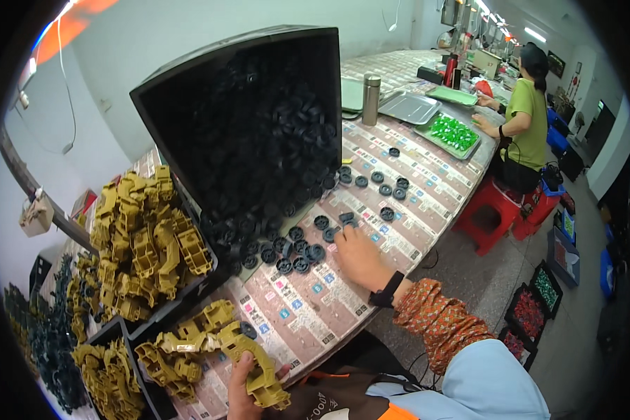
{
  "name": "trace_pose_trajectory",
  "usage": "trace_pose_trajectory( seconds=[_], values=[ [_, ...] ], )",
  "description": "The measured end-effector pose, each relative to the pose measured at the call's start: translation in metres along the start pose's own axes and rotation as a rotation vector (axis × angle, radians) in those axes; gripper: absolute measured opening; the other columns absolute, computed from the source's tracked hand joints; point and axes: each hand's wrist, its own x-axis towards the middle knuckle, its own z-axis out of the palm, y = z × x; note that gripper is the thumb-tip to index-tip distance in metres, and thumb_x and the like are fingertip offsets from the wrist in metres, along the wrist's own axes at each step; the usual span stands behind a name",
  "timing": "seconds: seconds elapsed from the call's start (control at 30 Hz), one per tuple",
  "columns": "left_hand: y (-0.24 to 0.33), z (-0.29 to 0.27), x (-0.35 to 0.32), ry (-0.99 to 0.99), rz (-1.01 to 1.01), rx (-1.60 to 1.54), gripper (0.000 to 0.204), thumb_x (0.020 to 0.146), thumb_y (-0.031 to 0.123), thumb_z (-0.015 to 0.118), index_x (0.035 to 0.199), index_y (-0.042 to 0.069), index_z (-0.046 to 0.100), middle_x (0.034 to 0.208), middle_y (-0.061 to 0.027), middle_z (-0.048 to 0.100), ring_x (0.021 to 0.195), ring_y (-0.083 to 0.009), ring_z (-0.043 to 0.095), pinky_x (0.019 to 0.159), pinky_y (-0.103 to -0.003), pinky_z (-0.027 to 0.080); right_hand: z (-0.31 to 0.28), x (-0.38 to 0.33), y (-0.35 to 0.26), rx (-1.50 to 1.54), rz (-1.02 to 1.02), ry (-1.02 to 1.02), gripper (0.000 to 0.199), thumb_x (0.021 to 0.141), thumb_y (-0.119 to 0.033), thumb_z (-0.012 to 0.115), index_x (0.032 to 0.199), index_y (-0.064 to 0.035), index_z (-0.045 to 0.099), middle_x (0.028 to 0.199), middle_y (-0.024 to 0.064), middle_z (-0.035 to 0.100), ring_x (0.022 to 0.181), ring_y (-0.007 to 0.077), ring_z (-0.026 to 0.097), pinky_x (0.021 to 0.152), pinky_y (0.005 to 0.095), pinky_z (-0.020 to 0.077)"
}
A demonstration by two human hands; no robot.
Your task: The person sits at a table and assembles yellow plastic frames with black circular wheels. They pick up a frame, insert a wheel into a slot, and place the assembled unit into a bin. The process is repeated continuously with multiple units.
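Head view shows me the left hand [241,393] at seven o'clock, gripping a mustard-yellow plastic toy-vehicle body [262,374] between thumb and fingers. The right hand [361,256], between four and five o'clock, has its bent fingers at a black wheel [347,218]; whether they pinch it, I cannot tell. I think it is better to take one wheel by its rim, and to hold the body steady.

Small-parts workshop, black bin [189,105] of dark wheels [301,264], yellow plastic parts [145,255] left of bin, co-worker [529,108] right of bin
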Motion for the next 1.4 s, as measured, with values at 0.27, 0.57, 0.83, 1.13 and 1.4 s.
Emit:
trace_pose_trajectory(
  seconds=[0.27, 0.57, 0.83, 1.13, 1.4],
  values=[
    [-0.005, -0.026, 0.010, -0.055, 0.044, -0.007, 0.044, 0.098, 0.026, 0.067, 0.136, 0.012, 0.050, 0.113, -0.0097, 0.062, 0.100, -0.0276, 0.069, 0.076, -0.051, 0.066, -0.003, -0.012, -0.001, 0.004, 0.021, 0.009, 0.027, 0.080, 0.000, 0.065, 0.107, -0.0017, 0.060, 0.109, 0.0196, 0.054, 0.104, 0.0380, 0.057, 0.084, 0.0455, 0.0523],
    [-0.002, -0.016, 0.005, -0.129, 0.069, -0.036, 0.056, 0.095, 0.019, 0.068, 0.144, 0.012, 0.041, 0.119, -0.0125, 0.058, 0.105, -0.0367, 0.068, 0.072, -0.050, 0.065, 0.001, -0.011, 0.012, 0.130, 0.164, 0.029, 0.037, 0.087, 0.000, 0.063, 0.123, -0.0009, 0.055, 0.111, 0.0218, 0.051, 0.110, 0.0406, 0.055, 0.092, 0.0477, 0.0494],
    [-0.009, -0.024, 0.015, -0.115, 0.051, -0.024, 0.058, 0.093, 0.015, 0.070, 0.143, 0.013, 0.042, 0.118, -0.0111, 0.059, 0.102, -0.0353, 0.069, 0.069, -0.045, 0.065, -0.010, -0.013, 0.014, 0.017, 0.093, -0.040, 0.031, 0.082, 0.002, 0.060, 0.113, 0.0016, 0.057, 0.109, 0.0234, 0.055, 0.104, 0.0426, 0.057, 0.088, 0.0497, 0.0520],
    [-0.011, -0.005, 0.007, -0.073, 0.126, 0.093, 0.040, 0.100, 0.027, 0.064, 0.133, 0.007, 0.053, 0.109, -0.0168, 0.071, 0.095, -0.0276, 0.073, 0.073, -0.040, 0.064, -0.016, -0.030, -0.002, 0.400, -0.034, -0.039, 0.036, 0.084, -0.002, 0.063, 0.119, 0.0036, 0.058, 0.111, 0.0239, 0.059, 0.103, 0.0435, 0.058, 0.091, 0.0501, 0.0489],
    [-0.007, 0.010, 0.001, -0.076, 0.196, -0.023, 0.042, 0.102, 0.028, 0.065, 0.137, 0.010, 0.049, 0.120, -0.0224, 0.068, 0.092, -0.0252, 0.071, 0.080, -0.038, 0.062, -0.065, -0.094, -0.124, 1.536, 0.251, -0.792, 0.045, 0.100, -0.002, 0.060, 0.144, 0.0010, 0.052, 0.115, 0.0007, 0.055, 0.100, 0.0062, 0.053, 0.090, 0.0237, 0.0485]
  ],
)
